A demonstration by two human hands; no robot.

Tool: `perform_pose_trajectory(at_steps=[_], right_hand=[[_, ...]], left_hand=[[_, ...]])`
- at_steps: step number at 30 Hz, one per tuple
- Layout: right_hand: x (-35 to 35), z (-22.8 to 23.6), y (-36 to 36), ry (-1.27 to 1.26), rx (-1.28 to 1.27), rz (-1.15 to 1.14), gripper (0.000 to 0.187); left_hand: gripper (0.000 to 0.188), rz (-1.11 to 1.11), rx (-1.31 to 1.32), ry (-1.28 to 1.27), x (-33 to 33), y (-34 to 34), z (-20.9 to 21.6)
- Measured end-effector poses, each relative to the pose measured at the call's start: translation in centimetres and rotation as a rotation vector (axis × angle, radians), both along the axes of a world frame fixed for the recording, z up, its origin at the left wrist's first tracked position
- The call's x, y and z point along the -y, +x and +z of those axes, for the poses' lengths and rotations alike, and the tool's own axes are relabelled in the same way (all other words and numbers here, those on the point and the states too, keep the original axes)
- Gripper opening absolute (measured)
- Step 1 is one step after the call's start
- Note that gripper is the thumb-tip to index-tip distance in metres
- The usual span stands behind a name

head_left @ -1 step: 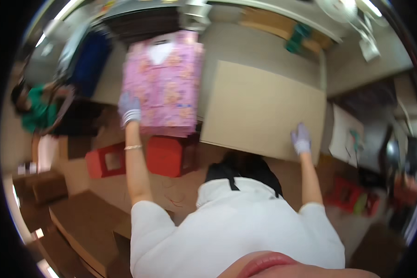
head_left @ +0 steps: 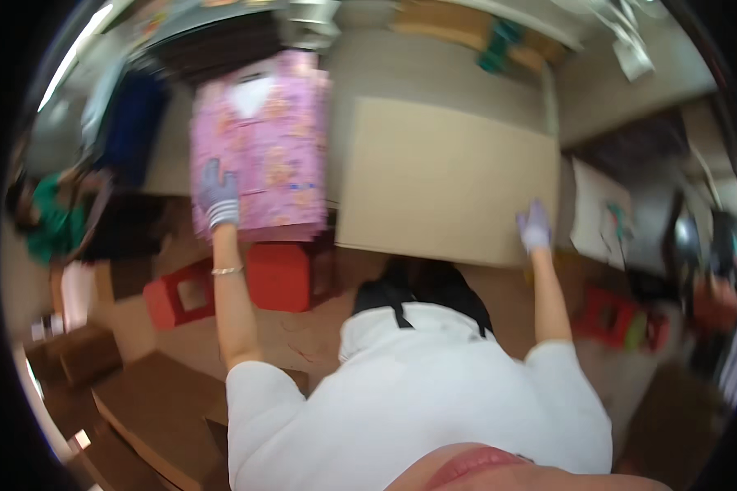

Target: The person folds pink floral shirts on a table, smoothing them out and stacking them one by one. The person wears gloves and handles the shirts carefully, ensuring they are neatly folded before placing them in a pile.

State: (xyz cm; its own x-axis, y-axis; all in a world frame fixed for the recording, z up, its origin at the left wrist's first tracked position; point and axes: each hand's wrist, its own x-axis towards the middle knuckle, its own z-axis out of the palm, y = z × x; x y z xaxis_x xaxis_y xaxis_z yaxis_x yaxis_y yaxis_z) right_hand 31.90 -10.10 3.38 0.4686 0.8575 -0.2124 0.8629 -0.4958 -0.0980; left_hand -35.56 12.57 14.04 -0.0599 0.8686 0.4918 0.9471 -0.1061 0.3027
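Observation:
A stack of folded pink patterned garments (head_left: 282, 176) with a white collar patch lies on the table at left. My left hand (head_left: 219, 196), in a grey glove with a striped cuff, rests flat on its lower left part, fingers stretched out. To the right lies a flat tan cardboard sheet (head_left: 446, 180). My right hand (head_left: 535, 227), gloved too, is at its near right corner with fingers extended; motion blur leaves unclear how firmly it touches the sheet.
Red plastic stools (head_left: 278, 277) stand below the table edge. Brown cartons (head_left: 160, 409) sit on the floor at lower left. At far left is a person in green (head_left: 57, 217). A white board (head_left: 599, 213) lies right of the sheet, and a red crate (head_left: 618, 319) is below.
The whole view has shifted, so the table and garments appear farther left. My left hand has come further onto the garment stack; my right hand is nearer the sheet's right edge.

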Motion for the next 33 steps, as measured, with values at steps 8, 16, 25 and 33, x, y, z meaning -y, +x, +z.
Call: perform_pose_trajectory(at_steps=[8,16,25,33], right_hand=[[-0.4,0.1,7.4,-0.175,0.058,-0.391,0.066],[1.5,9.6,3.7,0.667,-0.348,-0.314,0.031],[10.4,12.6,7.9,0.9,-0.694,-0.554,0.028],[10.5,1.3,6.5,0.51,-0.75,-0.457,0.024]], left_hand=[[0.078,-0.552,-0.615,-0.854,13.9,34.0,-9.7],[0.065,-0.627,-0.496,-0.955,9.9,33.6,-7.8],[0.065,0.229,-0.625,-0.5,0.2,14.7,-3.4],[0.074,0.222,-0.231,-0.321,-11.9,9.6,-6.7]])
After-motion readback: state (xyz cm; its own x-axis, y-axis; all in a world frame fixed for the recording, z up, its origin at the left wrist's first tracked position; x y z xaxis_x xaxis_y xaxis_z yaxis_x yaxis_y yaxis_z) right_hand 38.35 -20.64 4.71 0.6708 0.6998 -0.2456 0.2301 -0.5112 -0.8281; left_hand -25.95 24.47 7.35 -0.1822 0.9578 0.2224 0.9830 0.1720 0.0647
